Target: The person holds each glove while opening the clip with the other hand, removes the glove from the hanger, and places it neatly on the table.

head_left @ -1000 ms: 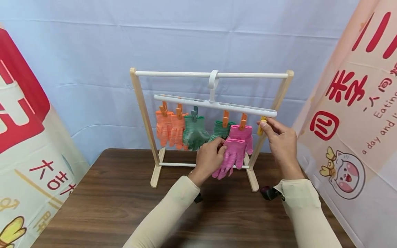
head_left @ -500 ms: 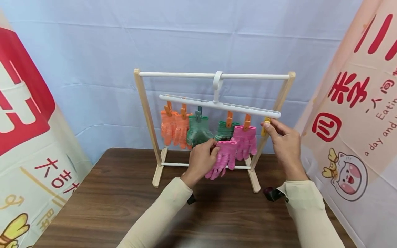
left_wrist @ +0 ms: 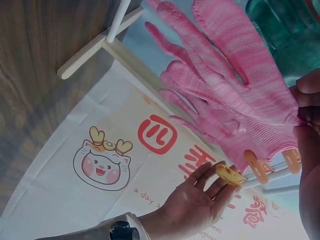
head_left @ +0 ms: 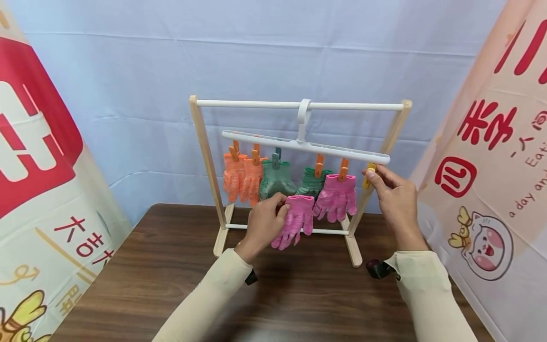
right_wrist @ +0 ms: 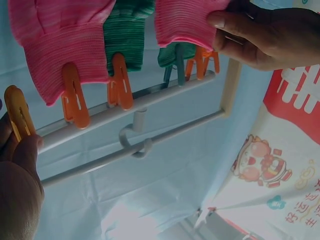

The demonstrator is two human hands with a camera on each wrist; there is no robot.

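Note:
My left hand (head_left: 266,221) pinches the cuff edge of a loose pink glove (head_left: 297,216), held in front of the rack with its fingers hanging down. At the right end of the white hanger (head_left: 329,150), my right hand (head_left: 395,202) pinches a yellow clothespin (head_left: 369,176). Another pink glove (head_left: 337,197) hangs from an orange clothespin (head_left: 344,170) just left of it. Farther left hang two green gloves (head_left: 275,178) and orange gloves (head_left: 235,178), each under its own clip. In the right wrist view the yellow clothespin (right_wrist: 20,114) has no glove in it.
The wooden rack (head_left: 206,164) stands on a brown table (head_left: 171,266), and the hanger hooks over its white top bar (head_left: 252,104), tilted down to the right. Printed cloths (head_left: 483,190) flank the table, with a pale blue cloth (head_left: 128,95) behind.
My left hand has drawn the loose pink glove leftward, away from the hanging pink glove, which now shows fully. The right hand keeps its pinch on the yellow clothespin.

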